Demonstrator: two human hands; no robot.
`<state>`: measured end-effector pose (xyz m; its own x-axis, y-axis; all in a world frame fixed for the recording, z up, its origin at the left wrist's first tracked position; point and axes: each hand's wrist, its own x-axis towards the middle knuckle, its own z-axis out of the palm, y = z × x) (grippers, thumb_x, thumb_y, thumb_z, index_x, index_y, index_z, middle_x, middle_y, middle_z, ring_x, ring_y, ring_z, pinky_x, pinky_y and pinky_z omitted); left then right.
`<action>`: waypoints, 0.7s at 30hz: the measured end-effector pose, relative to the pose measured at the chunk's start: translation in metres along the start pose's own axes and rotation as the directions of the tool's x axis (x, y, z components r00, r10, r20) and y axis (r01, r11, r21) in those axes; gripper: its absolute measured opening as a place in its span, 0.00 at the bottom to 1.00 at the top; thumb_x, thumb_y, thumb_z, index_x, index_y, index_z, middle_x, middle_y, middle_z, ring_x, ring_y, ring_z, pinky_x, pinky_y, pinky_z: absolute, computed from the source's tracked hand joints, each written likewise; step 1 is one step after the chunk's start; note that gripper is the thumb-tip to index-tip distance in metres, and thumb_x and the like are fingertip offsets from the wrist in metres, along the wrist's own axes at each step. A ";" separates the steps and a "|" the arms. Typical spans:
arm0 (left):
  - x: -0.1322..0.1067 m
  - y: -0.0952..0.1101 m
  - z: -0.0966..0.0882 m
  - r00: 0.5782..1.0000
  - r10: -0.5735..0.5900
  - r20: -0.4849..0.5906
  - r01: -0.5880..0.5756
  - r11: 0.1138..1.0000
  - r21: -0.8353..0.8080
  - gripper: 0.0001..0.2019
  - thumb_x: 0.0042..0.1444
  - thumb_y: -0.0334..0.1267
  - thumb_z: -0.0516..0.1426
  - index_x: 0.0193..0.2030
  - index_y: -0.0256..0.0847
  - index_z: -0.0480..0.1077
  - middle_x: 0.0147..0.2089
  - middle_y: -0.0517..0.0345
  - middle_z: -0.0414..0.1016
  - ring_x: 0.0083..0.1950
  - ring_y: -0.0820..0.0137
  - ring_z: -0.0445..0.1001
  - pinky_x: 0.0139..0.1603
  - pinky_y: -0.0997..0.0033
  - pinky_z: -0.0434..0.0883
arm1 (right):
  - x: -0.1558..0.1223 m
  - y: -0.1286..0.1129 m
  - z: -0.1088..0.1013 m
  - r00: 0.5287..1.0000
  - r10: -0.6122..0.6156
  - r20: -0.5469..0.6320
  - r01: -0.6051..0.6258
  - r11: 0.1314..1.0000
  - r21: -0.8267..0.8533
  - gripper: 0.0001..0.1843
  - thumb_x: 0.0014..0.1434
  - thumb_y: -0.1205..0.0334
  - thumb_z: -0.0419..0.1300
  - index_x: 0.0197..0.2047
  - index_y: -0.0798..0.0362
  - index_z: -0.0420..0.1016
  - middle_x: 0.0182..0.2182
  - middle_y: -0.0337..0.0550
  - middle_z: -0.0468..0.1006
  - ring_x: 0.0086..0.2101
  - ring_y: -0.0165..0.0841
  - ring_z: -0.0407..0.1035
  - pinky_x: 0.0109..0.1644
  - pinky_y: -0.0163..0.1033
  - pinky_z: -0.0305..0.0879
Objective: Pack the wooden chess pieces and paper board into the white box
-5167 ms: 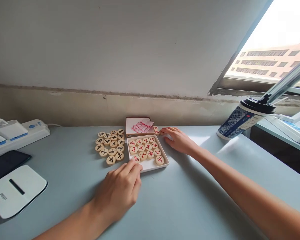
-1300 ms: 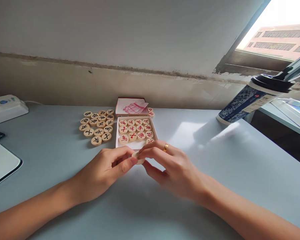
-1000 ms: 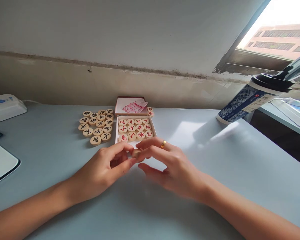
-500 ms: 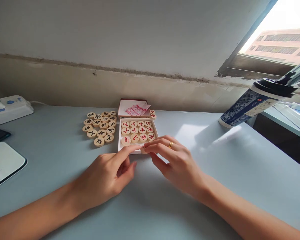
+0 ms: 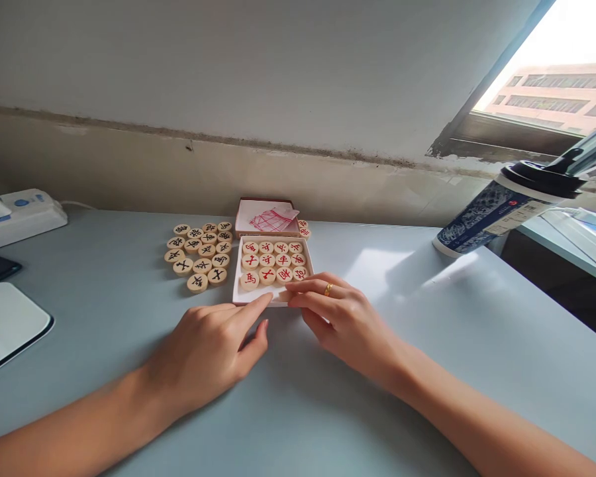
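Observation:
A white box tray holds rows of round wooden Chinese chess pieces with red characters. My right hand reaches over the tray's front right corner. Its fingers close on a pale Chinese chess piece, mostly hidden beneath them. Index finger stretched out, my left hand has its fingertip at the tray's front edge. The left thumb stands apart, and nothing shows in that hand. Left of the tray, several black-lettered Chinese chess pieces lie grouped on the table.
Behind the tray stands a box lid with a red-lined sheet. Two red-lettered pieces lie beside it near the wall. A blue tumbler stands at the right, a white device at the left.
My left index finger has drawn back from beside the right fingertips, and its thumb is farther from it. My right hand shifted slightly left and stays at the tray's corner.

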<state>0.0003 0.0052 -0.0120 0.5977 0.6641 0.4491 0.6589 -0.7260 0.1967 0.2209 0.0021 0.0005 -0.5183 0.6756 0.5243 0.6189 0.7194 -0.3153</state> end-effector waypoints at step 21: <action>0.002 0.000 -0.001 0.999 0.021 0.036 -0.021 1.000 0.011 0.20 0.63 0.34 0.51 0.59 0.34 0.69 0.26 0.61 0.76 0.23 0.71 0.73 0.27 0.70 0.65 | 0.001 -0.003 -0.002 0.994 -0.003 0.113 0.009 0.998 -0.054 0.11 0.67 0.64 0.54 0.50 0.54 0.74 0.44 0.47 0.80 0.46 0.38 0.71 0.50 0.47 0.69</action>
<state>0.0010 0.0068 -0.0099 0.6272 0.6551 0.4213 0.6513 -0.7378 0.1775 0.2195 0.0001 0.0031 -0.5836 0.6873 0.4325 0.6452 0.7158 -0.2669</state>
